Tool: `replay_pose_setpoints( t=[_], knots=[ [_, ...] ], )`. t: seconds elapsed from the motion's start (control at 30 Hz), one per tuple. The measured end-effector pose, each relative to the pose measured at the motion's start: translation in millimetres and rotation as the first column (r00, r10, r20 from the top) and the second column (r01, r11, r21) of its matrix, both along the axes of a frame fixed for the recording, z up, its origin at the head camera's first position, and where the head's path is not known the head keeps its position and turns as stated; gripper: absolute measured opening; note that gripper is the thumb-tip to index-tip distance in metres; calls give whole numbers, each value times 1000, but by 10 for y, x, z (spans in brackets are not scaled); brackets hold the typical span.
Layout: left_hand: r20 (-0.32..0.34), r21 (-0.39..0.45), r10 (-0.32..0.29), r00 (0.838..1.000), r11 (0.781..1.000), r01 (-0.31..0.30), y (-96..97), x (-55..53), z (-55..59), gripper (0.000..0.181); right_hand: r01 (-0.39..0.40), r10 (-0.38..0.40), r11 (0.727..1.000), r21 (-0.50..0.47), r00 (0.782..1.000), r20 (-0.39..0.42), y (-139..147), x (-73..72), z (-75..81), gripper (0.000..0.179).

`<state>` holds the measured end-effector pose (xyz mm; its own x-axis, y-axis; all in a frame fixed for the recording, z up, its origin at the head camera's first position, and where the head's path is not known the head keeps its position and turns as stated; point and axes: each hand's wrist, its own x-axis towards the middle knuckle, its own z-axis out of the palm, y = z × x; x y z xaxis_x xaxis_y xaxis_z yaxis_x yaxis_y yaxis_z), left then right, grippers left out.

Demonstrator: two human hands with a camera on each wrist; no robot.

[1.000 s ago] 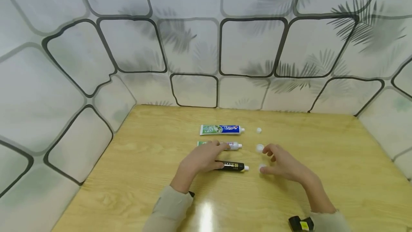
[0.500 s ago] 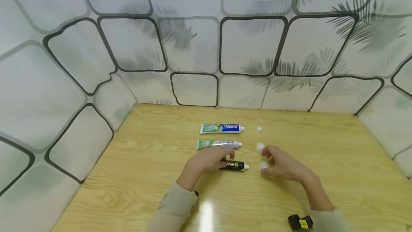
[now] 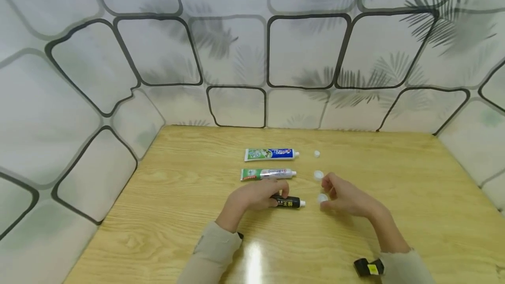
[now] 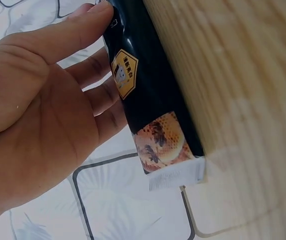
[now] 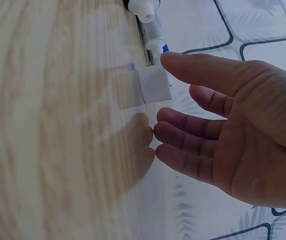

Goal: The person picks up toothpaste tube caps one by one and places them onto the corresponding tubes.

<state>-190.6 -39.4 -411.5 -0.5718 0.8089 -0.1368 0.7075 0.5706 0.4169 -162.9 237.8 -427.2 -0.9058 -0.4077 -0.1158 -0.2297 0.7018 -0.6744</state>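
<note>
Left hand (image 3: 256,194) is no longer covering the silver-and-green tube (image 3: 272,173), as it was one second ago, and is pinching the black tube (image 3: 289,202). From the latter, the silver-and-green tube is lying at 11 o'clock, the nearest white cap (image 3: 322,197) at 3 o'clock. Right hand (image 3: 350,198) is gaping wide beside that cap, contact being unclear.

Tabletop (image 3: 177,187): yellowish wood grain, spread across the lower half of the frame; glare at bottom centre. Lying near centre, nozzles to the right: blue-and-green tube (image 3: 271,154) uppermost, silver-and-green tube (image 3: 270,174) below, black tube (image 3: 291,202) lowest, partly hidden. Right of centre, near the nozzles: top cap (image 3: 317,154), middle cap (image 3: 318,175), bottom cap (image 3: 322,198), all white.
</note>
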Motion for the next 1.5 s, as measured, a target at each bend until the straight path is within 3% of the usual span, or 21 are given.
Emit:
replay_pose_setpoints(
  t=[0.17, 0.37, 0.7, 1.03, 1.33, 1.5],
  knots=[
    [-11, -31, 7, 1000, 999, -8, 47, 9, 1, 20, 31, -31, 1000, 7, 999, 18, 29, 20, -4, 46],
    [17, -45, 39, 999, 998, -38, 48, 46, 1, 24, -9, 10, 1000, -28, 1000, 8, 25, 28, -3, 46],
    [9, -40, 76, 997, 996, -75, 26, 105, 11, 29, -30, 30, 999, -30, 1000, 9, 40, 11, -40, 44],
    [9, -14, 89, 996, 996, -89, 9, 75, -13, 42, -55, 55, 998, 9, 998, -34, 24, 13, -59, 33],
    [2, -50, 109, 994, 993, -108, 14, 95, 0, 48, -56, 56, 998, -5, 997, -44, 26, 21, -75, 26],
    [42, -36, 121, 992, 992, -120, -28, 94, -14, 49, -60, 61, 997, 38, 998, -31, 10, -10, -44, 26]
  ],
)
